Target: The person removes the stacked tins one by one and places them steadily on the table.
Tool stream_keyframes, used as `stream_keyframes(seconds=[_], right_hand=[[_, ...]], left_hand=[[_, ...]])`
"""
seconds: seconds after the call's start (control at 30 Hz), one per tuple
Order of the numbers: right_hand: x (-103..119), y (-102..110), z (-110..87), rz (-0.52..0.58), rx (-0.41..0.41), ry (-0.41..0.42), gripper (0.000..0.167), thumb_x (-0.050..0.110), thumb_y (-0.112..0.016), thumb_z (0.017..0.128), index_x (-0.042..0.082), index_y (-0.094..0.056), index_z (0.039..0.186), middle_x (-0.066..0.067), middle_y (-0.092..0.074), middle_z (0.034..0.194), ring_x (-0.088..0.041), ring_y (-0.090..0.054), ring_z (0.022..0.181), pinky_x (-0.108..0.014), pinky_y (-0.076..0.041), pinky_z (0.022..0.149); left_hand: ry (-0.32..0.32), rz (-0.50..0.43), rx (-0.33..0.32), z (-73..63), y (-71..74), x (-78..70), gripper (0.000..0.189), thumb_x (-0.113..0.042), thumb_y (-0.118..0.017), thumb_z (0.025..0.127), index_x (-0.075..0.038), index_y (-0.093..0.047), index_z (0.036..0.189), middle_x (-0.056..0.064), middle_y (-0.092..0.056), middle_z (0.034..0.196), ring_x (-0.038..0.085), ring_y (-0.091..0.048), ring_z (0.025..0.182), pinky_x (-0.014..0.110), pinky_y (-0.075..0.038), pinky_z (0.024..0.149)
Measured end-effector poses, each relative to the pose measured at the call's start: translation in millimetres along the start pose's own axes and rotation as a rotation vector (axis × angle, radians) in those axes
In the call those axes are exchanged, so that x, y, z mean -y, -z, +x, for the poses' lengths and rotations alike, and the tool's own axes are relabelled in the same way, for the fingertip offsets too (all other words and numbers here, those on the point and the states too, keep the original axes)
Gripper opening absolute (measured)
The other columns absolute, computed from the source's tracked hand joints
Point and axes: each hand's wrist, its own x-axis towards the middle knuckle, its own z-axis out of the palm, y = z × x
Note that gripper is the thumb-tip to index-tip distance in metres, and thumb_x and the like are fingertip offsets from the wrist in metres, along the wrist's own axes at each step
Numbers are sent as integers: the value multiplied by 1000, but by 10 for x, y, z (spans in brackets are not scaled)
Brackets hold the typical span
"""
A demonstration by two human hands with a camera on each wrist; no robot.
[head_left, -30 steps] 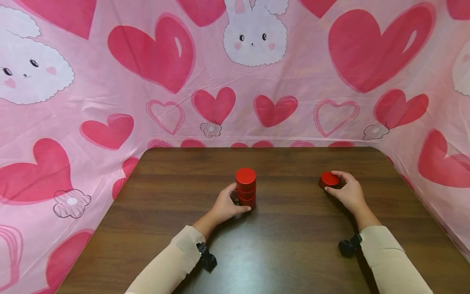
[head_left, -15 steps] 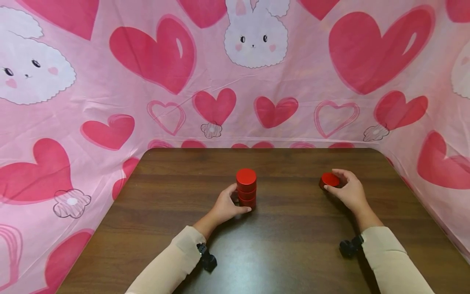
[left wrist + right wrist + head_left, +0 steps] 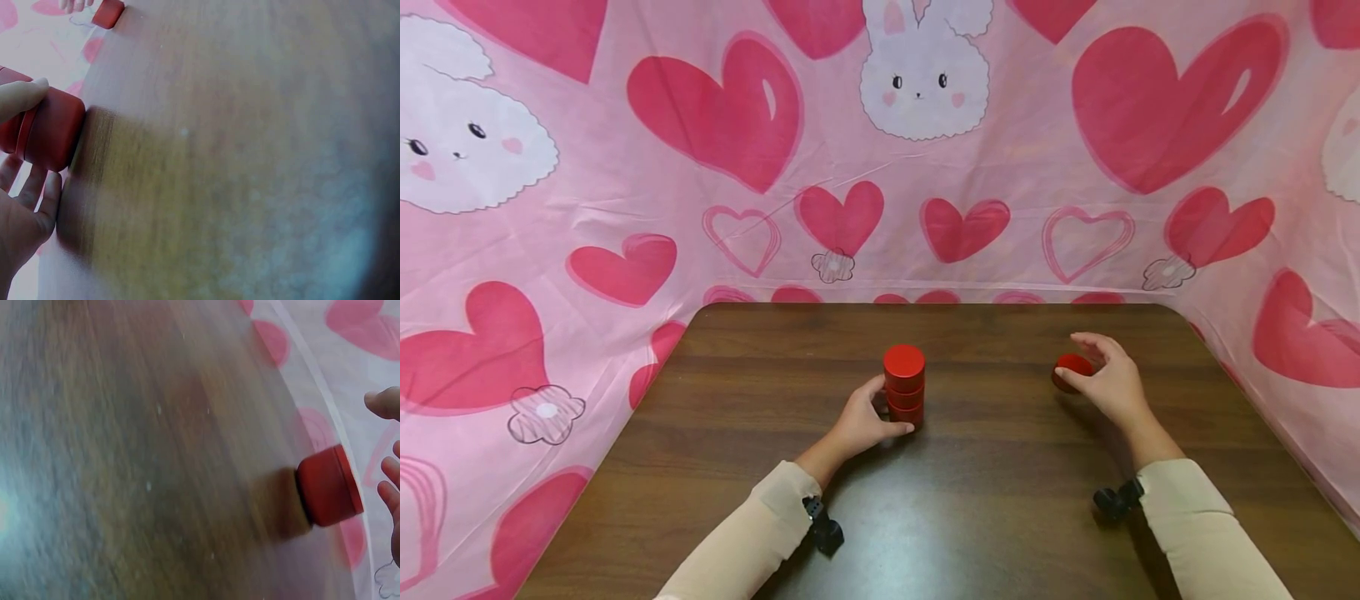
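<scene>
A stack of round red tins (image 3: 904, 383) stands upright on the brown wooden table (image 3: 985, 467), left of the middle. My left hand (image 3: 857, 423) holds its lower part, the thumb on the near side and the fingers on the far side. The left wrist view shows the thumb pressed near the seam of the lower tin (image 3: 55, 128). Farther right, a single lidded red tin (image 3: 328, 486) rests on the table. Just above it my right hand (image 3: 1114, 387) hovers with fingers spread; the right wrist view shows a gap between hand and tin.
A pink cloth with hearts and rabbits (image 3: 962, 167) hangs behind the table and along both sides. Black wrist cameras (image 3: 827, 533) are strapped at both cuffs. Bare tabletop lies between the stack and the single tin.
My right hand has let go of the single tin and risen slightly, its fingers parting. The left hand and the stack have stayed in place.
</scene>
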Motion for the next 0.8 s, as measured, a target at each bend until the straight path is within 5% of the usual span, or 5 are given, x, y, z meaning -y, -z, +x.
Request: stream_keyframes(seconds=[0.13, 0.33, 0.47, 0.63, 0.8], right_hand=[[73, -40, 6, 3, -1, 16, 56, 15, -80, 82, 1, -55, 129, -24, -53, 129, -43, -49, 119, -61, -39, 98], [157, -110, 13, 10, 2, 59, 56, 16, -81, 81, 2, -56, 129, -22, -56, 124, -40, -53, 113, -58, -42, 96], [207, -150, 1, 19, -3, 105, 55, 14, -82, 79, 3, -58, 127, -18, -58, 119, -36, -58, 106, -42, -49, 92], [276, -187, -22, 30, -7, 151, 53, 13, -83, 78, 5, -60, 125, -13, -60, 116, -11, -58, 98, -24, -50, 87], [419, -212, -50, 60, -4, 181, 54, 6, -83, 76, 3, -60, 125, -12, -59, 117, 10, -49, 97, -11, -44, 86]], left_hand=[[-14, 6, 9, -60, 40, -191, 59, 0, -84, 72, -3, -56, 124, 12, -63, 116, 27, -63, 100, 45, -52, 88], [-16, 9, 10, -76, 49, -235, 60, 0, -84, 72, -3, -56, 125, 12, -63, 116, 26, -63, 99, 43, -52, 88], [-14, 2, 12, -79, 50, -235, 60, 0, -84, 73, -3, -56, 126, 12, -63, 116, 26, -63, 99, 43, -52, 88], [-9, -4, 17, -66, 45, -212, 60, 0, -84, 73, -3, -56, 126, 11, -63, 117, 26, -63, 101, 44, -52, 89], [-7, -10, 6, 17, -3, 46, 64, 0, -85, 71, -5, -55, 128, 11, -63, 118, 27, -63, 101, 45, -52, 89]])
